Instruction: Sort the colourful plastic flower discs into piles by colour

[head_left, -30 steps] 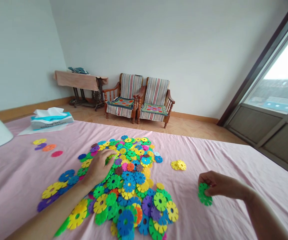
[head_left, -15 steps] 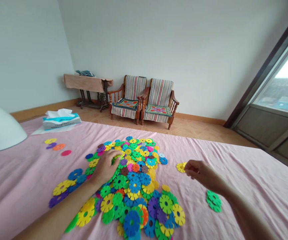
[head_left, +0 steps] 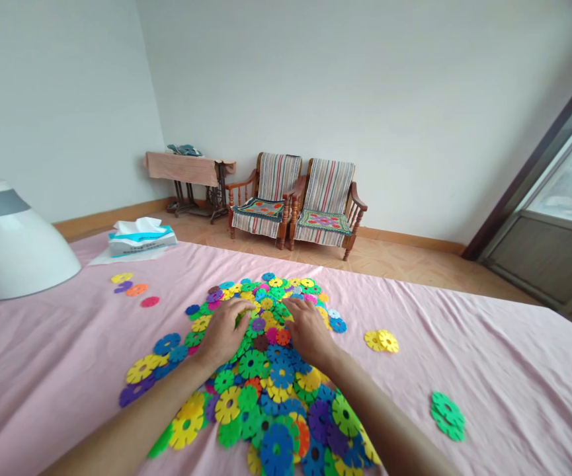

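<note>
A big heap of flat, flower-shaped plastic discs (head_left: 266,370) in blue, green, yellow, purple and orange lies on the pink cloth (head_left: 489,357). My left hand (head_left: 223,330) rests on the heap's far left part, fingers curled down onto the discs. My right hand (head_left: 308,330) lies on the heap's far middle, fingers bent onto the discs beside the left hand. Whether either hand grips a disc is hidden under the fingers. A pair of green discs (head_left: 447,415) lies alone at the right. Two yellow discs (head_left: 381,340) lie just right of the heap.
A white and grey domed appliance (head_left: 12,241) stands at the far left. A tissue pack (head_left: 141,237) lies at the cloth's far edge, with a few loose discs (head_left: 134,291) in front of it. Two striped wooden armchairs (head_left: 298,205) and a small table (head_left: 189,168) stand by the wall.
My right hand put down the green discs at the right, then crossed left past the yellow discs onto the heap. My left hand stayed on the heap. The view swung left.
</note>
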`<state>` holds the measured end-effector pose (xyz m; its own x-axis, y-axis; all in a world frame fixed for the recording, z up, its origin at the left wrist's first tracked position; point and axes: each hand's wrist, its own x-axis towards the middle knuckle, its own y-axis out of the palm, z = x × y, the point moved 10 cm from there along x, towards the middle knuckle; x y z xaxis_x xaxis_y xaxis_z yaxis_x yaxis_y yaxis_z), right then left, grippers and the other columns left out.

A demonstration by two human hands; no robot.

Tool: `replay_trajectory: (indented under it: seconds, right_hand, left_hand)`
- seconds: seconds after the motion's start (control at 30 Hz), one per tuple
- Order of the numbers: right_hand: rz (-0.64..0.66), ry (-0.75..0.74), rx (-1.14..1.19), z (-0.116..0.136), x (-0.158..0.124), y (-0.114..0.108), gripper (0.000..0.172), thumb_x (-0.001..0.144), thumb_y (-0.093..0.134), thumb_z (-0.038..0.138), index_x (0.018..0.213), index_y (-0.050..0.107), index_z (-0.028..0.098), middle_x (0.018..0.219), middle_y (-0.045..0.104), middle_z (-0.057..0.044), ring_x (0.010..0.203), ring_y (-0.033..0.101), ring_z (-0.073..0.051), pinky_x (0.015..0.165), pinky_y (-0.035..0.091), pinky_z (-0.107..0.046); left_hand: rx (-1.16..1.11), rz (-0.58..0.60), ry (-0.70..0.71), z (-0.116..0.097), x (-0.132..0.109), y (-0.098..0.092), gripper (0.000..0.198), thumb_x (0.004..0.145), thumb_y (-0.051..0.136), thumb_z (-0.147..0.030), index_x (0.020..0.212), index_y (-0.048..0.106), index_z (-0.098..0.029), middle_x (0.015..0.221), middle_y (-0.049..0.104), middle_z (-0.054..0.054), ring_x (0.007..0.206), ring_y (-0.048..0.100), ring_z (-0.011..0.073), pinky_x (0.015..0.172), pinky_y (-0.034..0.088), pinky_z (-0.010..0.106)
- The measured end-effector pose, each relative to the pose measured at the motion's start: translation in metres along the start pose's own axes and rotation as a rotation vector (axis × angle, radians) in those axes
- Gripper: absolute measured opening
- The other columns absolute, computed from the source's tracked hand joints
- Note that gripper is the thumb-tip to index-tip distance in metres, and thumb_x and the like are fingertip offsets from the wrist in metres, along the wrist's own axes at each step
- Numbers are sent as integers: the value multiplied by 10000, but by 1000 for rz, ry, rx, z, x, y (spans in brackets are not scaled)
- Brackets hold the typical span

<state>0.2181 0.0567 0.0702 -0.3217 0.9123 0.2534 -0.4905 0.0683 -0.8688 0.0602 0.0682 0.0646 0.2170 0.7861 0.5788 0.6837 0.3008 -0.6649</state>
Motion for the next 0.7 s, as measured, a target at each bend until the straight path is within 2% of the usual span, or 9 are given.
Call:
replay_trajectory:
  seconds: [0.07,0.13,0.23,0.37,0.57,0.7]
  right_hand:
    - [46,30,-52,-4,6,10,477,860,449,128,1331,489,189,1366,521,-93,1221,452,-280,964,370,-435]
    - [63,49,-79,-6,7,14,410,880,455,160,1278,538,212,1313,570,-84,1192,475,-280,945,370,-438]
    - [33,41,-68,-7,3,10,284,875,500,180,1116,643,225,1154,661,-68,1105,536,-248,927,381,-381]
    - [-17,-22,22,-4,-5,2,224,867,515,153,995,692,204,1008,703,-60,987,598,-199,878,415,-284]
    - [-179,-56,177,-13,-19,-13,246,902,470,193,960,708,208,1024,701,-65,954,618,-188,868,435,-281]
    - [-300,40,225,-37,-38,-38,266,899,448,262,859,699,185,802,673,-61,753,604,-177,701,448,-274]
  left_hand:
    - [-1,-2,-3,-1,0,-1,206,858,467,-206,919,664,-213,967,685,61,968,609,232,887,473,402]
    - [-2,-1,-6,-1,0,-1,205,854,472,-200,921,665,-210,967,687,62,965,612,232,887,473,401]
    - [-3,2,-9,-1,0,-1,206,849,478,-197,923,669,-207,960,690,61,963,615,233,884,475,399]
    - [-6,2,-9,0,0,0,202,850,481,-205,915,672,-210,964,690,57,970,614,234,887,472,396]
    - [-8,-4,-5,0,1,0,206,859,475,-225,916,673,-208,981,687,61,958,619,228,883,476,385]
    - [-3,-6,-8,2,1,1,216,851,473,-240,910,678,-207,977,690,62,964,618,235,881,474,385]
